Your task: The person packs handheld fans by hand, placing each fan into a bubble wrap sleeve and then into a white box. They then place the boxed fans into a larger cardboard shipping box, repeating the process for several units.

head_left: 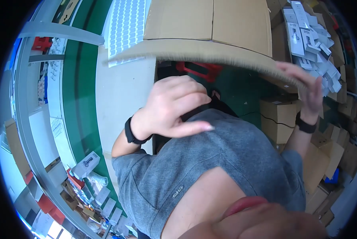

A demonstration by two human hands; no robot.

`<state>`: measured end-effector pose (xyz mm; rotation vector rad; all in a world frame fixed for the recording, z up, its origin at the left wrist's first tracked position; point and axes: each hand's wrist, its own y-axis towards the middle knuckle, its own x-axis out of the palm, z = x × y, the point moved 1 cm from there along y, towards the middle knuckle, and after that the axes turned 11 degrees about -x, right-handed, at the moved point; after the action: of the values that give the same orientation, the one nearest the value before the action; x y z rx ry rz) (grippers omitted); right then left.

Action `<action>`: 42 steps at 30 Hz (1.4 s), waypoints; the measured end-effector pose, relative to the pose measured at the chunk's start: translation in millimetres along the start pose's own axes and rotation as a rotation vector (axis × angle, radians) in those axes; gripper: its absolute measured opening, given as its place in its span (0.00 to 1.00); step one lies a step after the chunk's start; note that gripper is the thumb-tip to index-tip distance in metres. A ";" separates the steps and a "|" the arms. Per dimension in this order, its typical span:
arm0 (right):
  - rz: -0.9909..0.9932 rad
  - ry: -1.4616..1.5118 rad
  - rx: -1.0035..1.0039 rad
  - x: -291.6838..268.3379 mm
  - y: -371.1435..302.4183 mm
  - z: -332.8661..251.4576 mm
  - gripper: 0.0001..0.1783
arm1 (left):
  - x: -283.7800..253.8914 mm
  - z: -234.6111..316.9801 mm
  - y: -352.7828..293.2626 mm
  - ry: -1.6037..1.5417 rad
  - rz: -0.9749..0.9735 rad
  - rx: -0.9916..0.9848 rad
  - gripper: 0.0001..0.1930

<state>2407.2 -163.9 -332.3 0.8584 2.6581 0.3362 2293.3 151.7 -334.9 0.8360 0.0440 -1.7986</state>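
Observation:
A large brown cardboard box [182,20] stands in front of me, two top panels meeting at a seam. Its near flap [226,48] is blurred along the edge and sticks out toward me. My left hand [174,103] hangs in front of my chest, below the flap. Its fingers are loosely bent, the thumb is stretched apart from them, and nothing shows in it. At the flap's right end is my right hand [308,89], fingers stretched out and smeared by motion. They lie at the flap's edge; whether they press on it I cannot tell.
A sheet of white labels [126,28] lies on the pale tabletop [124,91] left of the box. Many small white boxes [306,38] are heaped at the far right. Open cartons [276,119] stand on the right, a red plastic item [202,71] below the flap, metal shelving [23,91] at left.

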 end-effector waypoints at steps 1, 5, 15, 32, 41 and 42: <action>-0.088 -0.043 -0.042 8.1 -13.5 5.9 0.31 | -8.7 5.9 -2.8 0.037 0.045 0.035 0.14; -0.238 -0.109 0.225 59.9 -53.8 60.1 0.24 | -15.2 -9.9 -25.3 0.060 0.051 -0.138 0.14; -0.484 -0.941 0.516 130.5 -24.0 116.9 0.13 | 95.4 -188.6 -76.2 0.000 0.107 -0.623 0.13; 0.641 -0.676 0.441 -46.4 4.5 238.2 0.47 | -16.0 -93.6 20.3 0.986 0.483 -0.356 0.25; 0.729 -0.551 0.316 -22.2 8.8 228.2 0.38 | -79.8 -250.3 4.5 0.107 0.330 -1.247 0.44; 0.739 -0.548 0.323 -23.6 8.2 229.9 0.38 | -80.8 -255.8 6.0 0.111 0.318 -1.245 0.44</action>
<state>2515.9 -143.6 -535.4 1.7327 1.8356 -0.1637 2442.5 321.3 -479.9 0.0143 0.9415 -1.0831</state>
